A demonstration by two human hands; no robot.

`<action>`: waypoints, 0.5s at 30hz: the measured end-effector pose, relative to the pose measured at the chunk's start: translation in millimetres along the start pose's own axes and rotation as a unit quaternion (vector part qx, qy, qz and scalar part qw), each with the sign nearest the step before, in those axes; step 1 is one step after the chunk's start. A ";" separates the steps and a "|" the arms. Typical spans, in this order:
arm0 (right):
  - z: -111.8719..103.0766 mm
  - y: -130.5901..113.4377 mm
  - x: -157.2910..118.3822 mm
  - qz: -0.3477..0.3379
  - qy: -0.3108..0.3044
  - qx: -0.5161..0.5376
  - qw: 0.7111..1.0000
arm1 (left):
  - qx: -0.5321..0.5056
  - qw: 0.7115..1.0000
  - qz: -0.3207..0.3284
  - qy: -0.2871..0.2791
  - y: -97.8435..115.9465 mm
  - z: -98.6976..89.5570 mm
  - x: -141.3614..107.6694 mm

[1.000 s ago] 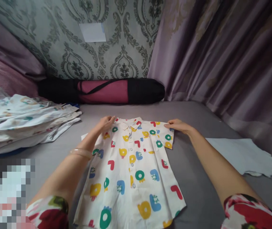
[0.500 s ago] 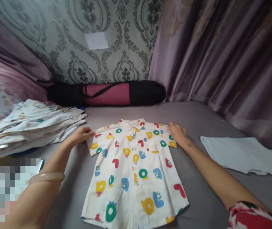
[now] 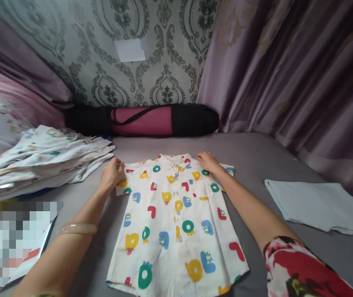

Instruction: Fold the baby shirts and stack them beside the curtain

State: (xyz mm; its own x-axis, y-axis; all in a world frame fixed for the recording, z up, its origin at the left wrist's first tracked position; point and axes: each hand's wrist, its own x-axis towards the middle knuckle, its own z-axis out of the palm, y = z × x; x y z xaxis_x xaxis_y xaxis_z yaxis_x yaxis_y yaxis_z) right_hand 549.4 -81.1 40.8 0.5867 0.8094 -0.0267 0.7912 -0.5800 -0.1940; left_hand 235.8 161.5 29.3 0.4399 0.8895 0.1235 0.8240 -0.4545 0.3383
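On your left, beside a pile of printed clothes (image 3: 55,154), your left hand (image 3: 112,173) is curled nearly closed at the outer end of the left sleeve (image 3: 121,185); whether it pinches any cloth, you cannot tell. The white letter-print button-up shirt (image 3: 167,214) lies face up on the grey sheet (image 3: 250,150) between your forearms, to the right of that hand, its long axis running from the collar (image 3: 179,161) at the far end to the hem towards you. Your right hand (image 3: 209,162), fingers bent and partly closed, is over the right shoulder just beside the collar, so it is the nearer one to the button line; its grip is unclear too. Against half a second ago, your left hand stays at its sleeve end, the shirt lies much as it did, and your right hand has come inward from the right sleeve (image 3: 229,169) to the shoulder
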 end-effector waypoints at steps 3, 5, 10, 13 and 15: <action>2.1 -1.8 7.4 0.019 -0.016 0.040 0.999 | 0.044 0.999 0.025 -0.002 4.5 -4.2 -8.8; 0.6 -1.8 10.7 0.029 -0.032 0.044 0.998 | 0.081 0.995 0.050 -0.010 4.1 -5.4 -11.5; -5.1 -7.0 17.8 0.045 -0.082 0.028 0.995 | 0.119 0.990 0.068 -0.023 -3.9 0.0 -11.1; -0.2 -10.7 16.3 0.052 -0.076 0.021 0.996 | 0.130 0.989 0.063 -0.023 -4.0 2.8 -13.5; 8.4 -12.5 11.3 0.061 -0.036 0.009 0.997 | 0.144 0.988 0.055 -0.022 -0.9 3.3 -16.8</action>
State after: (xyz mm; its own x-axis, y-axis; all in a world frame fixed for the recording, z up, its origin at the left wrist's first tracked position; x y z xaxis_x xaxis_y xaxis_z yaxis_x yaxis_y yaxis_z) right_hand 544.6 -63.9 34.7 0.6632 0.7385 -0.1219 0.7119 -0.6726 -0.2020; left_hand 228.8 146.8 23.9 0.5419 0.8343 0.1012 0.8352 -0.5480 0.0451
